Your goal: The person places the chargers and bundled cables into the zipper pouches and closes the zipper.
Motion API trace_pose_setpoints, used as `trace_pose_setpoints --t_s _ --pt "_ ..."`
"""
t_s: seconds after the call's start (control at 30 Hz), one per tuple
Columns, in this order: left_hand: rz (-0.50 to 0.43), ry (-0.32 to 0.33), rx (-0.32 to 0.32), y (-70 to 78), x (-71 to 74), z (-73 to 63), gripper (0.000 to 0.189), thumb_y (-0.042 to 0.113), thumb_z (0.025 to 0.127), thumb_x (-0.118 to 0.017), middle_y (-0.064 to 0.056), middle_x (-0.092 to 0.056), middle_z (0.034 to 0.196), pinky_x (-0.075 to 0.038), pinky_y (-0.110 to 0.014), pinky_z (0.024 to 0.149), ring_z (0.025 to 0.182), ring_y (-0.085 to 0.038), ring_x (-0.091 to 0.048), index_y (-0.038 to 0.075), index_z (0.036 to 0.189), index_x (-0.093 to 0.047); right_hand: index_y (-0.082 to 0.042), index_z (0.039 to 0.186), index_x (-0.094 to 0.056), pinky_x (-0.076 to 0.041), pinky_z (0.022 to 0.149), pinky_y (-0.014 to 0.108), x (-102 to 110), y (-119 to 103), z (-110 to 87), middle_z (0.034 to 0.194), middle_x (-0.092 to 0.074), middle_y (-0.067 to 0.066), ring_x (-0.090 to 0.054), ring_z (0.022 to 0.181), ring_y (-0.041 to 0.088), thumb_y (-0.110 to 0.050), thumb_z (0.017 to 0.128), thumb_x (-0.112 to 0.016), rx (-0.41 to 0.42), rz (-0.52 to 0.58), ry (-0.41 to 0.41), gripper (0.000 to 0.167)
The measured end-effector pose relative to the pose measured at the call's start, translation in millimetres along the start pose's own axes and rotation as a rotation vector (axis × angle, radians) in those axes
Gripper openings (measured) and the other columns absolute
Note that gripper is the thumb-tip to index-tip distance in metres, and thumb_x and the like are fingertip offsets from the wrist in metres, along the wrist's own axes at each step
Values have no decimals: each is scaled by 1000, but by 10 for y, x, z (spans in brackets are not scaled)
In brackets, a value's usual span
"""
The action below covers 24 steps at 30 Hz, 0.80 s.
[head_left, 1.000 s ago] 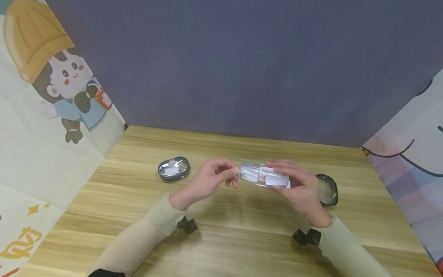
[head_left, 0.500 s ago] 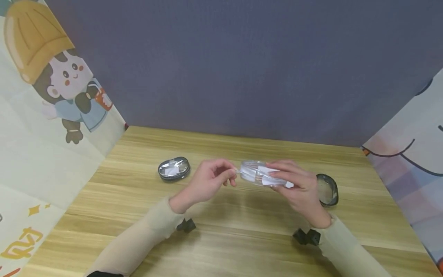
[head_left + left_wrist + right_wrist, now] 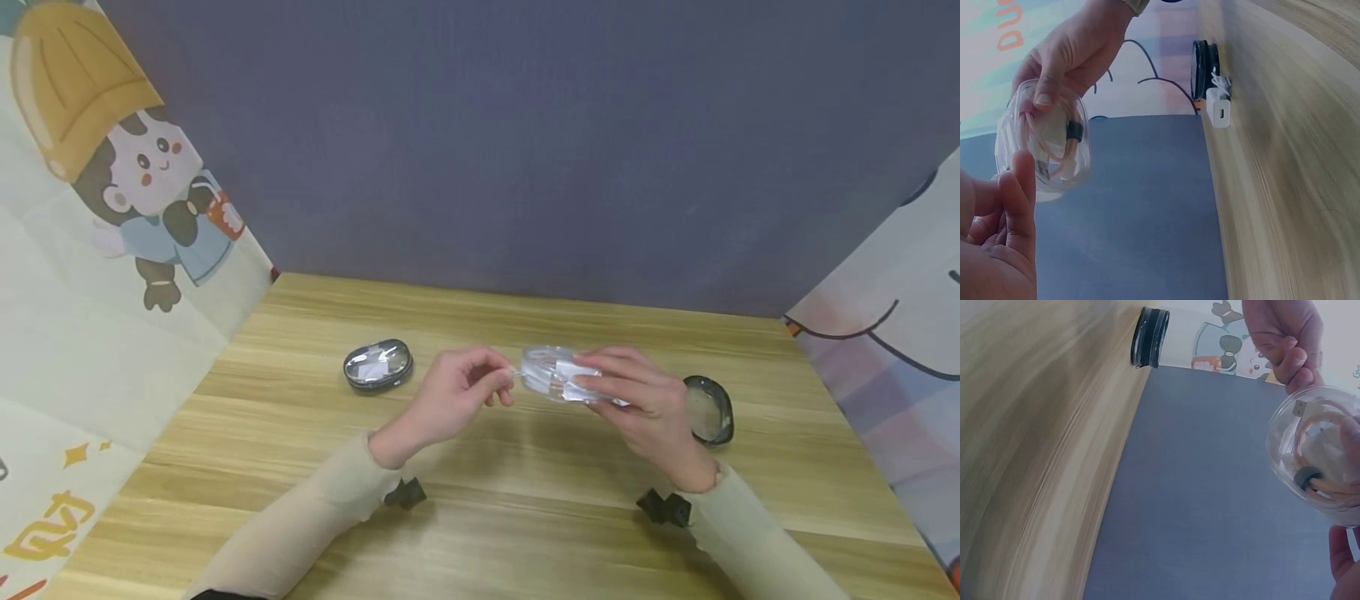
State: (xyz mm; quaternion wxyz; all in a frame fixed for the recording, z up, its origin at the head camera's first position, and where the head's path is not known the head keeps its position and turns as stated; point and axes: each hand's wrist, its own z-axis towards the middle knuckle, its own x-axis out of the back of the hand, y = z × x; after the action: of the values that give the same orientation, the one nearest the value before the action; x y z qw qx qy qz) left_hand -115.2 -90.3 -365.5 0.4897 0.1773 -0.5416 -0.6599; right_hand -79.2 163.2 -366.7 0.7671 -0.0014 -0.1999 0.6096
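The right hand (image 3: 645,412) grips the right end of a clear case (image 3: 538,371), thumb and fingers closed round it. The left hand (image 3: 457,392) pinches what appears to be a small pull tab (image 3: 517,373) at the left end. The case is between the hands, raised above the table (image 3: 525,517). A pinkish cable (image 3: 1300,434) lies coiled inside, bound by a dark strap (image 3: 1074,131).

Handling: the case is probably light. Its glossy walls are likely slippery and flexible; excess squeeze may dent them and shift the cable. The recommended hold is across the two broad faces at the end opposite the tab, with moderate pressure. The tab is best taken between thumb and fingertip, as it offers little surface.

On the table, a dark-rimmed case (image 3: 708,408) sits beyond the right wrist, near a white adapter (image 3: 1218,107); contact between them cannot be determined. A second dark-trimmed case (image 3: 378,366) rests to the left. A grey-blue panel (image 3: 525,150) stands behind the table.
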Motion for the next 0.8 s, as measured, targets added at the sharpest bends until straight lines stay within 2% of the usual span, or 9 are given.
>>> trace_pose_setpoints --t_s 0.3,0.53,0.67,0.8 --pt "0 7 -2 9 -60 3 7 1 95 -63 -6 -69 81 -58 -43 60 67 -21 -67 -4 99 -68 0 92 -77 -51 94 24 20 78 -73 103 -73 20 -65 101 29 -20 93 -71 -9 -87 -51 21" --pt "-9 19 5 -1 -98 17 7 0 95 -63 -7 -70 80 -58 -33 59 67 -24 -67 -3 99 -68 -1 96 -77 -50 95 24 33 102 -120 105 -72 20 -64 103 30 -21 93 -70 -41 -116 -68 22" --pt "-15 15 17 -30 -100 29 8 1 95 -64 -7 -70 81 -59 -39 61 68 -27 -68 -3 100 -68 -2 98 -77 -50 95 24 41 114 -162 108 -72 20 -64 104 31 -9 83 -75 -102 -108 -81 17" --pt "-27 14 24 -83 -92 55 9 3 95 -64 -7 -70 82 -59 -41 62 70 -29 -68 -2 101 -69 -4 101 -76 -50 96 24 39 123 -186 112 -71 17 -63 108 29 2 72 -78 -178 -113 -98 29"
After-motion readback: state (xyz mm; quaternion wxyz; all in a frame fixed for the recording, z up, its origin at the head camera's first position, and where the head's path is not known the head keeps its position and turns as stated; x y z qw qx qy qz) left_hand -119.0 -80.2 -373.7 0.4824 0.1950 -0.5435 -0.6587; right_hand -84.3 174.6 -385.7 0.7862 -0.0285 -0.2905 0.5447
